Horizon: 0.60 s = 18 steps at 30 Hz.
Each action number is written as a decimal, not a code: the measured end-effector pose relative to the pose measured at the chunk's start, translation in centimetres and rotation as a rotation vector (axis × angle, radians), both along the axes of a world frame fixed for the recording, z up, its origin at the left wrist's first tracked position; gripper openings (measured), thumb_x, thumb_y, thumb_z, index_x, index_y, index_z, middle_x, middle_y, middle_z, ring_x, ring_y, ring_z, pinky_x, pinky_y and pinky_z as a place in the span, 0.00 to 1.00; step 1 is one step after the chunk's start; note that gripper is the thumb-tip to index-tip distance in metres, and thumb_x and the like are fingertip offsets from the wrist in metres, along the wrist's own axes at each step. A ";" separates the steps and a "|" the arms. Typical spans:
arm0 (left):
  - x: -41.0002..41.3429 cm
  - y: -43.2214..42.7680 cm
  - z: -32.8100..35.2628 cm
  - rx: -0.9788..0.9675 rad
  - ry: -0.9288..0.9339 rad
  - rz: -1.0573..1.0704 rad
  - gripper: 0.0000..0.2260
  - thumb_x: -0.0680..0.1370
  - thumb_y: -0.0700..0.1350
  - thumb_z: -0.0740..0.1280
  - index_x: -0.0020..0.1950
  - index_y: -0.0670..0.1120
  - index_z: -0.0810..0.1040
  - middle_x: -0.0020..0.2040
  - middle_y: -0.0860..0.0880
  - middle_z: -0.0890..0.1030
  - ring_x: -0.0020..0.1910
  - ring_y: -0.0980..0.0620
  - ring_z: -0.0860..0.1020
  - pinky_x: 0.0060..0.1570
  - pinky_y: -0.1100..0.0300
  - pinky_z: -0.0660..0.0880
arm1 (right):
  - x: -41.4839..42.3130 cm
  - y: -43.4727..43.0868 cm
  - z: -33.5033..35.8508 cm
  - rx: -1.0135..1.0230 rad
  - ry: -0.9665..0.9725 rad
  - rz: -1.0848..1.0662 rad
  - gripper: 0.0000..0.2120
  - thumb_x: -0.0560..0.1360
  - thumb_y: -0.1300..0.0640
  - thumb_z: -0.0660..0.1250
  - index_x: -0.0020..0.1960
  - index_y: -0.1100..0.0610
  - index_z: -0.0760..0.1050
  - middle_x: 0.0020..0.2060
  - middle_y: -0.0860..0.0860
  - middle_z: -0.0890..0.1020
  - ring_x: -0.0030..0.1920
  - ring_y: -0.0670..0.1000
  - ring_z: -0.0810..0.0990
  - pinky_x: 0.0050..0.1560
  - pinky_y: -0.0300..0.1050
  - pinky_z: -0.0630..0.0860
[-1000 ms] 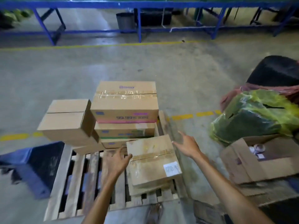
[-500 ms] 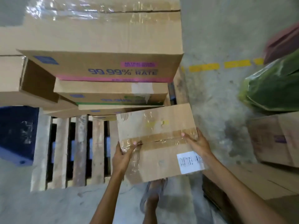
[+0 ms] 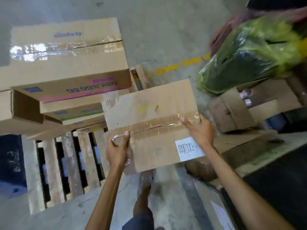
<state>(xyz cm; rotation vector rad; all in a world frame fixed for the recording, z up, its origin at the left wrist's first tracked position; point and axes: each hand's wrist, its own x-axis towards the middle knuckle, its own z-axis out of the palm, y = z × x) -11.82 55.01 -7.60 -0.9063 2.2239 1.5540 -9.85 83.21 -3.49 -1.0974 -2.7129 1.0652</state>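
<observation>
A taped brown cardboard box (image 3: 152, 113) with a white label at its near right corner is held in the air in front of me. My left hand (image 3: 117, 149) grips its left edge, thumb on top by the tape seam. My right hand (image 3: 200, 130) grips its right edge, fingers lying over the tape. The box hangs above the near right corner of a wooden pallet (image 3: 73, 163) and the concrete floor.
A stack of cardboard boxes (image 3: 69, 67) stands on the pallet at left, the top one printed "99.99% RATE". At right lie a green plastic bag (image 3: 249, 52) and an open carton (image 3: 240, 107). A blue object (image 3: 10, 161) is at far left. My foot (image 3: 146, 180) is below the box.
A second ago the box lay on the pallet with both hands reaching for it. Both hands took hold, and it has since been lifted off and carried right, clear of the stack.
</observation>
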 end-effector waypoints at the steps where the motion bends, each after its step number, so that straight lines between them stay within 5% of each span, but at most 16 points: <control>1: 0.6 1.1 2.2 0.010 0.047 -0.045 0.13 0.76 0.58 0.74 0.51 0.51 0.76 0.45 0.55 0.80 0.48 0.50 0.77 0.42 0.58 0.70 | 1.8 1.1 2.8 0.032 0.051 -0.034 0.32 0.64 0.23 0.70 0.55 0.47 0.81 0.45 0.47 0.87 0.47 0.53 0.85 0.49 0.51 0.81; 9: 8.8 12.1 20.3 0.178 0.420 -0.481 0.16 0.73 0.64 0.74 0.53 0.55 0.79 0.53 0.53 0.84 0.54 0.50 0.81 0.56 0.51 0.76 | 24.2 7.2 21.9 0.363 0.350 -0.459 0.36 0.66 0.21 0.66 0.60 0.48 0.81 0.45 0.49 0.87 0.46 0.57 0.85 0.46 0.52 0.81; 13: 17.7 18.1 27.0 0.215 0.494 -0.720 0.18 0.75 0.61 0.74 0.53 0.49 0.79 0.51 0.51 0.81 0.51 0.50 0.78 0.51 0.54 0.71 | 38.5 8.1 26.2 0.452 0.452 -0.686 0.34 0.67 0.22 0.65 0.52 0.50 0.82 0.41 0.46 0.86 0.42 0.51 0.85 0.44 0.49 0.81; 18: 29.2 25.4 29.2 0.159 0.514 -1.037 0.24 0.71 0.68 0.73 0.54 0.51 0.80 0.51 0.51 0.85 0.53 0.44 0.82 0.59 0.46 0.77 | 55.2 7.7 26.6 0.420 0.338 -0.985 0.37 0.66 0.18 0.60 0.60 0.45 0.80 0.41 0.44 0.86 0.44 0.50 0.85 0.49 0.50 0.82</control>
